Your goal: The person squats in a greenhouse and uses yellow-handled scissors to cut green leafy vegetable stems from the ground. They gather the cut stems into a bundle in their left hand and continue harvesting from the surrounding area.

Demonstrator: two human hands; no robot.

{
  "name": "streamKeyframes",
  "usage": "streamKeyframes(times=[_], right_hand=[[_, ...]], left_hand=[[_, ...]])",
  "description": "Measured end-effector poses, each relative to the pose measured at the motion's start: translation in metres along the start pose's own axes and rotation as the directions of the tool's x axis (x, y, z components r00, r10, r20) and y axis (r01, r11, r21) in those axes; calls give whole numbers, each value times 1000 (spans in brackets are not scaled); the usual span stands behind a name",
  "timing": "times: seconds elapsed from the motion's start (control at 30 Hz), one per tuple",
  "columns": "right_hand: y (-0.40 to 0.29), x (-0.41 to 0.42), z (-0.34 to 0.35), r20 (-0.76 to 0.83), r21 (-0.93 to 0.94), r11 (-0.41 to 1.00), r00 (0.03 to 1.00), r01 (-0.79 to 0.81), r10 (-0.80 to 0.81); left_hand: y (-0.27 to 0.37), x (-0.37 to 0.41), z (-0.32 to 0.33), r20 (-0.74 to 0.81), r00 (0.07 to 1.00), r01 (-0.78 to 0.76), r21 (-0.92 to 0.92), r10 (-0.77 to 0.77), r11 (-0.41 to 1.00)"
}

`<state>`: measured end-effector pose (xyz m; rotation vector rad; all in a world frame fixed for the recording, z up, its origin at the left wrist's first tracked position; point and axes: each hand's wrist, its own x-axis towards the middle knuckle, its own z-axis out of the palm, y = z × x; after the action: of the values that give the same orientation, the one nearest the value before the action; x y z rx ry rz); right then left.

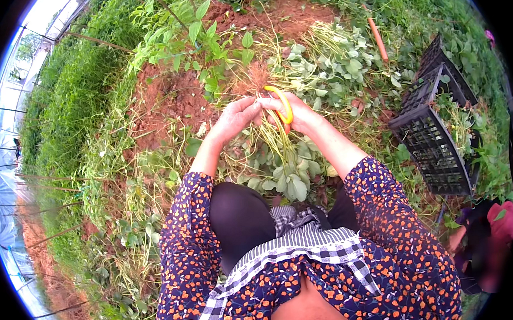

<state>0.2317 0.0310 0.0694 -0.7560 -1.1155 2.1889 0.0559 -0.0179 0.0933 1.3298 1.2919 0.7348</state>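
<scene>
Both my hands meet in front of my knees around a leafy seedling bundle [278,138]. Its thin roots [258,75] point away from me and its leaves hang towards my lap. My left hand [238,115] pinches the stems near the root end. In my right hand [296,111] are the same stems and scissors with yellow-orange handles [287,105], looped over the fingers; their blades are mostly hidden. Just beyond my right hand lies a pile of cut-looking green plants [338,66] with pale stems.
A black plastic crate [432,152] holding greenery lies tilted at the right. Behind it, an orange-red rod [377,39] rests on the plants. Staked leafy plants [208,42] stand ahead by bare red soil [168,104]. Part of another person [483,240] shows at lower right.
</scene>
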Motion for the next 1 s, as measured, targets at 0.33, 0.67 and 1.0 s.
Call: streamKeyframes(times=[0.33,0.67,1.0], right_hand=[[13,3,-7,-22,-75,988,991,-132,130],[-35,-36,-9,-104,-66,997,994,-31,24],[-57,-62,-12,-89,168,974,986,153,-139]], left_hand=[[-29,10,-21,-349,933,114,512,85,851],[-82,-21,-53,-622,780,549,734,70,401],[-79,62,-10,-220,971,209,593,-94,777]])
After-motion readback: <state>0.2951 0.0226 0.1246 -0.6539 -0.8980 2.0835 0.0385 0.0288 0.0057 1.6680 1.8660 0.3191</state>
